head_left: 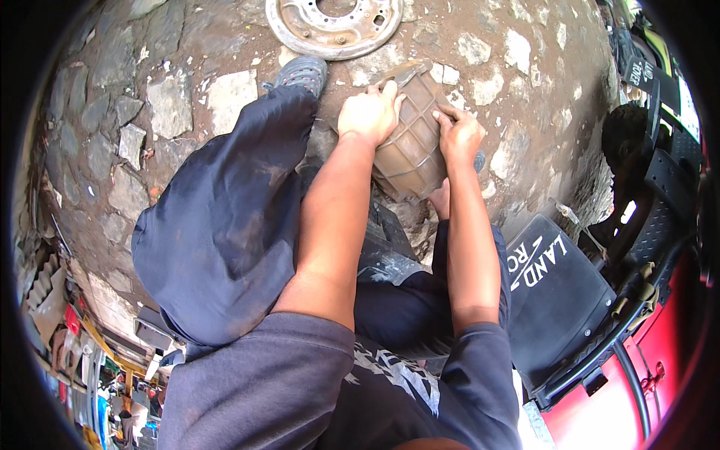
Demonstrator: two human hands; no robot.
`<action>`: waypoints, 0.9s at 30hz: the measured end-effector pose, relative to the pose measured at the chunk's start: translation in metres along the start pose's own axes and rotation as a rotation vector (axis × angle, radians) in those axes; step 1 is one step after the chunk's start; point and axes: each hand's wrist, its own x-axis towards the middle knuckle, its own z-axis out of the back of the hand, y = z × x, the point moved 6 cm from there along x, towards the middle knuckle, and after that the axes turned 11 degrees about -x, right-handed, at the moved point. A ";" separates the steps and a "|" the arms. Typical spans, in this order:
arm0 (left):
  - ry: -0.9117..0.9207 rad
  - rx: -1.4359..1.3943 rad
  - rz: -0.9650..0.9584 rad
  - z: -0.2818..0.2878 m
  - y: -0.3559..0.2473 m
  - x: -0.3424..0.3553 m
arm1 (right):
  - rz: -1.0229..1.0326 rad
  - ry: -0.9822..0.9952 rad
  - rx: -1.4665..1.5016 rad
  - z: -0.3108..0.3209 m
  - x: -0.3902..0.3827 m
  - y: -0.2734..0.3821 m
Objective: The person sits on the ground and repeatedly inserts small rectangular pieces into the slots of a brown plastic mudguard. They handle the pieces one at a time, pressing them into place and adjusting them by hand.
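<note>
A dusty brown ribbed casing (411,157) with a grid pattern rests tilted on the stony ground between my legs. My left hand (369,112) grips its upper left part, fingers curled over the ribs. On its right side my right hand (457,131) holds the edge, thumb and fingertips pressed against it. Just beyond the casing lies a round, rusty-silver metal plate (337,45) with holes and a large centre opening.
My left shoe (296,73) is left of the casing. At the right stands a red vehicle (660,345) with black mud flaps (559,315) and a dark tubular frame. Assorted clutter (112,390) fills the lower left, beyond the stony ground (172,105).
</note>
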 end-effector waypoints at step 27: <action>-0.039 0.034 -0.010 0.003 0.005 0.000 | -0.013 0.137 0.172 0.002 -0.012 0.006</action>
